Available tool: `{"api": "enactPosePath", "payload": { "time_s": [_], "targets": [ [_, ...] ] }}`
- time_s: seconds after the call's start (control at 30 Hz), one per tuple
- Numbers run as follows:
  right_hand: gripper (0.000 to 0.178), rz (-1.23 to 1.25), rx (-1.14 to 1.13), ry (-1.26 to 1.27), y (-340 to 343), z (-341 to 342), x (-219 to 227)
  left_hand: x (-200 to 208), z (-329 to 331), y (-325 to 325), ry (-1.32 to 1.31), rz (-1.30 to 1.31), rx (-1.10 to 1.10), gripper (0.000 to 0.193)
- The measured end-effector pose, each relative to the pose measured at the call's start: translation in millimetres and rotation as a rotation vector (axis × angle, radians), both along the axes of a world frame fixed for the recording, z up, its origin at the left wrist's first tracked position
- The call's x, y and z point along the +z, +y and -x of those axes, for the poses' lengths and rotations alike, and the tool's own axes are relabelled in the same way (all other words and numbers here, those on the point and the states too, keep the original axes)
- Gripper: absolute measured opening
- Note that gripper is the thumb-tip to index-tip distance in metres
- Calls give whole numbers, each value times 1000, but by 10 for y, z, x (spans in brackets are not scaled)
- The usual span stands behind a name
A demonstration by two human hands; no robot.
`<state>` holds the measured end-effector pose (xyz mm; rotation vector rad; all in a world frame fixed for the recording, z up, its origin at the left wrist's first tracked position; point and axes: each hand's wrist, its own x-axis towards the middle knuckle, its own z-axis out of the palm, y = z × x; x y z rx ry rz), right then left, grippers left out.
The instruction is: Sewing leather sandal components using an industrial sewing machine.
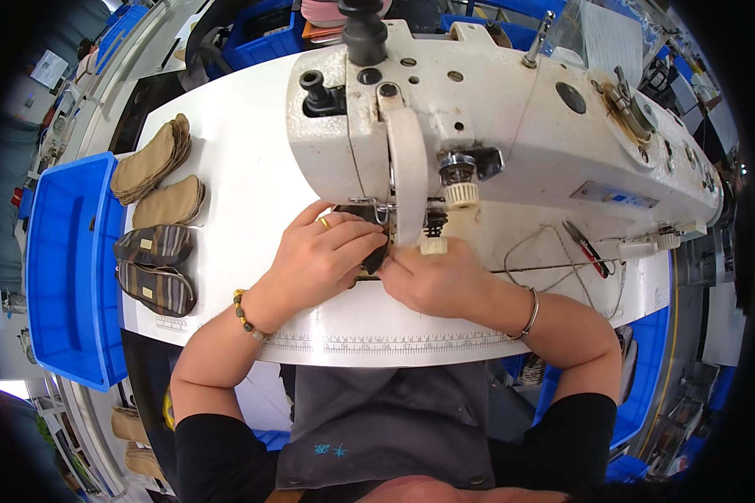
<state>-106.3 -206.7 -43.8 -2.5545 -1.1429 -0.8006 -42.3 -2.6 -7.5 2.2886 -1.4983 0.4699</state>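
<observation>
A white sewing machine (344, 151) stands over the table in front of me. At its needle area lies a small dark piece of fabric (376, 256), mostly covered by my fingers. My left hand (323, 256), with a ring on one finger, presses and grips this piece from the left, its fingers bent together. My right hand (436, 277) is closed at the piece's near right edge, its thumb and fingertips pinched there. The machine's presser and knobs partly hide the right fingers.
Stacks of tan sole-shaped pieces (153, 159) and two striped fabric shoe uppers (155, 287) lie on the left of the table. A blue bin (71, 268) stands beyond them. Red-handled thread snips (587, 250) and loose cord (554, 251) lie at right. A ruler strip (394, 342) follows the front edge.
</observation>
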Motion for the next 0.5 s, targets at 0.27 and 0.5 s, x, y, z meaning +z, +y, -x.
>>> {"api": "enactPosePath", "payload": {
  "time_s": [0.27, 0.5],
  "targets": [
    [18, -65, -157, 18, -46, -143, 33, -58, -48, 0, -148, 203, -44, 21],
    [20, -129, -183, 18, -9, -193, -9, -113, -85, -5, -209, 210, 2, 22]
  ]
}}
